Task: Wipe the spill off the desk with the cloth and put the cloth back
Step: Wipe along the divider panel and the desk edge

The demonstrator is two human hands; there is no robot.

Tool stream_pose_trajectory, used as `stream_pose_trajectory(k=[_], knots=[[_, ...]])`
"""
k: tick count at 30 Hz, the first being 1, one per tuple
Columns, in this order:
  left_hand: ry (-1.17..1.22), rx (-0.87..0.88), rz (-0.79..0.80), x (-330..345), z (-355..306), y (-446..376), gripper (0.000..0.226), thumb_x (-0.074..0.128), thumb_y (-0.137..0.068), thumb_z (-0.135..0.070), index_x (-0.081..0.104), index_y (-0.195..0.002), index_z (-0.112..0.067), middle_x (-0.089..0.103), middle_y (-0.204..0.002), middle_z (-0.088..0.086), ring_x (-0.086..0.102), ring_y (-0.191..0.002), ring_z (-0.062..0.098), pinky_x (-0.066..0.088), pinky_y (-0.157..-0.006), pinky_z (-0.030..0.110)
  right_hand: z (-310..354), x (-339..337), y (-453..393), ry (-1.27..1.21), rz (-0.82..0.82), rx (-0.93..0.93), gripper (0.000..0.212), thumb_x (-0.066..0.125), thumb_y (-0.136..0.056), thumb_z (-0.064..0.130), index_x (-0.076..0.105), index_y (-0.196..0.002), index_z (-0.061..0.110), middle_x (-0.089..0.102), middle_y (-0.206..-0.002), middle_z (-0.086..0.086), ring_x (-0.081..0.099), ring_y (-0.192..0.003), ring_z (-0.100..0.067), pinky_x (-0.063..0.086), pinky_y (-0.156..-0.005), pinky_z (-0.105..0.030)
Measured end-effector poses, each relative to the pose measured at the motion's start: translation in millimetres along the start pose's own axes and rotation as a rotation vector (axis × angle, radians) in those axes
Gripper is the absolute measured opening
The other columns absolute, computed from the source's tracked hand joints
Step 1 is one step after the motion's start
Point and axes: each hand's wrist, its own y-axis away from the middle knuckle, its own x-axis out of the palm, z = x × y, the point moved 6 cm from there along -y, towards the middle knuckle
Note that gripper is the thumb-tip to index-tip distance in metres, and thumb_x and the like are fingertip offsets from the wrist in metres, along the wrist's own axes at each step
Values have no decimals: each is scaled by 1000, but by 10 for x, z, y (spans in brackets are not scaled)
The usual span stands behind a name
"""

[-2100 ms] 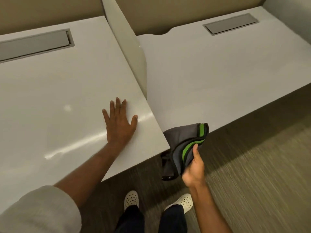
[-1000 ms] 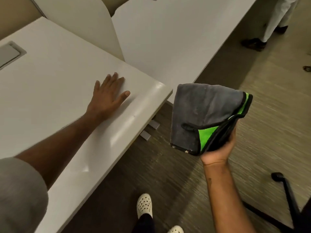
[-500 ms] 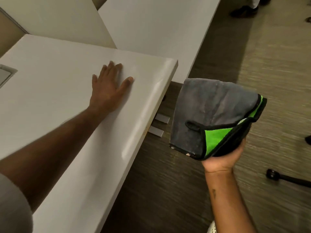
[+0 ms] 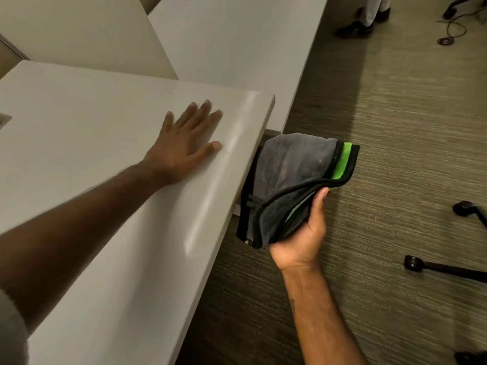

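Left hand flat, fingers spread; right hand gripping, thumb up.

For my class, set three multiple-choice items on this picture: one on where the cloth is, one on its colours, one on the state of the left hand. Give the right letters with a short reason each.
1. Where is the cloth?
A. Spread flat on the desk
B. Off the desk's edge, above the floor, in the right hand
C. Lying on the floor

2. What colours does the cloth show?
A. Grey with black edging and green
B. Red and white
C. Plain yellow

3. How does the left hand lie?
A. Curled round the cloth
B. Clenched in a fist in the air
C. Flat on the desk, fingers straight

Answers:
1 B: the right hand grips the cloth beside the desk edge, over the carpet.
2 A: grey faces, black border, a bright green strip.
3 C: the palm rests on the desk top with the fingers spread.
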Motion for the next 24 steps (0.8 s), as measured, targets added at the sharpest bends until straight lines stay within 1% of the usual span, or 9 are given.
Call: stream_pose_trajectory(k=[3,6,8,9,11,13,16,20,24], knots=[[-4,-13,-2,-3,0,-7,67,20,-99,-67,4,-160,-44,-7,-170,-16,-13,-156,7,-9,-125,52,-123,60,119,150,64,-21,63,79,-78,59,69,-132,28,67,-137,-3,62,-128,-22,52,-105,-40],[0,-12,-6,7,7,10,68,20,-99,-68,4,-160,-44,-7,-170,-16,-13,-156,7,-8,-125,53,-319,11,322,282,44,1,78,85,-68,65,67,-133,25,71,-132,2,63,-125,-19,54,-101,-35],[5,-7,-14,11,6,8,68,20,-98,-69,4,-160,-44,-6,-170,-15,-12,-156,8,-7,-125,54,-433,67,431,444,99,-11,71,80,-72,68,66,-134,35,70,-131,11,61,-126,-12,48,-109,-32],[5,-5,-19,11,2,0,68,19,-98,-69,4,-160,-44,-5,-170,-15,-12,-156,8,-6,-125,54,-476,163,461,546,159,-20,67,73,-81,67,61,-140,37,66,-137,14,57,-131,-8,43,-112,-28],[3,-4,-25,14,-9,-5,68,19,-98,-69,3,-159,-45,-6,-170,-16,-12,-156,8,-6,-125,54,-593,285,457,683,228,-54,86,62,-93,61,31,-161,18,47,-159,5,41,-147,-8,32,-120,-23],[3,-3,-26,23,-17,-2,67,18,-98,-70,2,-159,-45,-7,-170,-16,-13,-156,8,-6,-125,55,-700,333,380,715,249,-57,95,58,-98,53,8,-163,6,21,-171,-5,24,-156,-12,22,-126,-29],[-13,-5,-26,17,-29,2,70,14,-97,-72,2,-160,-44,-6,-171,-13,-11,-157,13,-4,-125,57,-699,387,145,761,229,-182,80,49,-101,39,4,-165,19,-1,-174,-2,3,-160,-16,11,-130,-40],[-40,-17,-19,-3,-59,1,69,16,-99,-68,3,-161,-41,-6,-171,-9,-10,-157,16,-4,-125,58,-432,504,-543,891,117,-317,73,45,-100,47,3,-160,44,-3,-174,6,-3,-160,-18,6,-127,-60],[-37,-20,-9,-2,-71,3,67,16,-100,-67,2,-160,-42,-7,-171,-9,-13,-157,14,-6,-125,57,-84,693,-1277,993,46,-312,80,46,-99,44,3,-164,25,-10,-173,-5,-6,-159,-26,7,-127,-61]])
